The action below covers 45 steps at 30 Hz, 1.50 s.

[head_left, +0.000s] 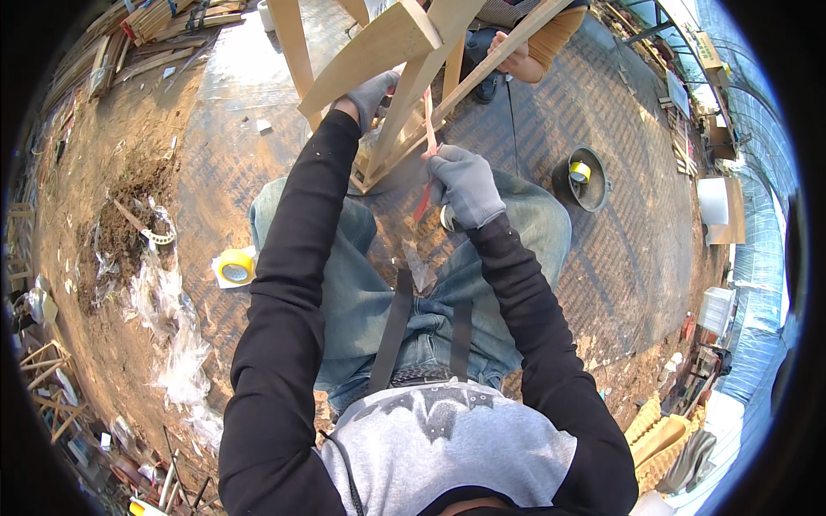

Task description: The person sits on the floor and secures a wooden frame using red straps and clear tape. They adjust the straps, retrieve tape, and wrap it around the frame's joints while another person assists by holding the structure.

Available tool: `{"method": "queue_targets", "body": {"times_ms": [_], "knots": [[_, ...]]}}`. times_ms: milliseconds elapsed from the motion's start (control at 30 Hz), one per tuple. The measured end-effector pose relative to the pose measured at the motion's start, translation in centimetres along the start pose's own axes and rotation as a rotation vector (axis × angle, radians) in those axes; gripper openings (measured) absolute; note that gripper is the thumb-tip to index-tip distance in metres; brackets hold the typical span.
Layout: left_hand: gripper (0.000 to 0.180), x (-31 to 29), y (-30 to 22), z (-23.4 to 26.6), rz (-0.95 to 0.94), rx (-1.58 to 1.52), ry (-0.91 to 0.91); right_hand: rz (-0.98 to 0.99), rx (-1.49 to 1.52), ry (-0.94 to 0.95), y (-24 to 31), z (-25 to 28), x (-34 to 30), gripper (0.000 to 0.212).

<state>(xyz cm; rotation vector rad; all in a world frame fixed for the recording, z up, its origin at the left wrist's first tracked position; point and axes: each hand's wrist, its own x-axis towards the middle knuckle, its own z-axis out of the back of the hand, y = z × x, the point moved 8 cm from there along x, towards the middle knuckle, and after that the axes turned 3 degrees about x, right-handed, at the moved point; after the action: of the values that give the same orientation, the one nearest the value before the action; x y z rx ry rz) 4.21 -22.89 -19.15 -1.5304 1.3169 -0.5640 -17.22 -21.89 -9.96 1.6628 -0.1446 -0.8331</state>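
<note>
Between my legs stands a pale wooden frame [411,95] of curved and straight slats, with its narrow end toward me. My left hand [372,96], in a grey glove, reaches in among the slats and closes on the frame; wood partly hides its fingers. On the frame's near right side, my grey-gloved right hand [467,185] is closed on a red strip [429,129]. One part of the strip runs up along a slat, and a loose end hangs below my fingers. Beneath that hand a pale round edge shows, its kind unclear.
Across the frame is another person's bare hand [509,56]. A dark bucket [589,199] with a yellow tape roll stands at right. Another yellow tape roll [234,267] lies at left, near crumpled clear plastic [179,344]. Stacked timber [146,34] lies far left.
</note>
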Motion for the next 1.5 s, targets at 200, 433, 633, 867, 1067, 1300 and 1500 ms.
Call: {"method": "queue_targets", "body": {"times_ms": [200, 433, 633, 867, 1067, 1300, 1500], "knots": [[0.033, -1.5, -0.3, 0.0, 0.025, -0.067, -0.024, -0.138, 0.63, 0.2, -2.2, -7.5, 0.1, 0.027], [0.03, -2.9, -0.4, 0.6, 0.072, -0.116, -0.068, -0.157, 1.744, 0.272, -0.2, -13.7, 5.1, 0.014], [0.027, -4.1, 0.5, 1.0, 0.112, -0.151, -0.109, -0.044, 1.655, 0.082, -0.6, -13.1, 6.4, 0.014], [0.025, -4.3, 0.2, 1.9, 0.103, -0.156, -0.096, 0.04, 1.308, -0.061, -0.6, -12.8, 6.5, 0.032], [0.024, -5.8, 0.7, 2.3, 0.121, -0.148, -0.119, -0.145, 1.252, -0.11, -1.4, -13.4, 7.8, 0.056], [0.023, -5.5, 0.2, 1.3, 0.117, -0.097, -0.129, -0.229, 0.765, -0.18, -3.8, -11.3, 8.0, 0.067], [0.024, -5.4, 0.2, 0.4, 0.13, -0.094, -0.127, -0.106, 0.302, -0.308, -3.5, -9.2, 6.8, 0.066]]}}
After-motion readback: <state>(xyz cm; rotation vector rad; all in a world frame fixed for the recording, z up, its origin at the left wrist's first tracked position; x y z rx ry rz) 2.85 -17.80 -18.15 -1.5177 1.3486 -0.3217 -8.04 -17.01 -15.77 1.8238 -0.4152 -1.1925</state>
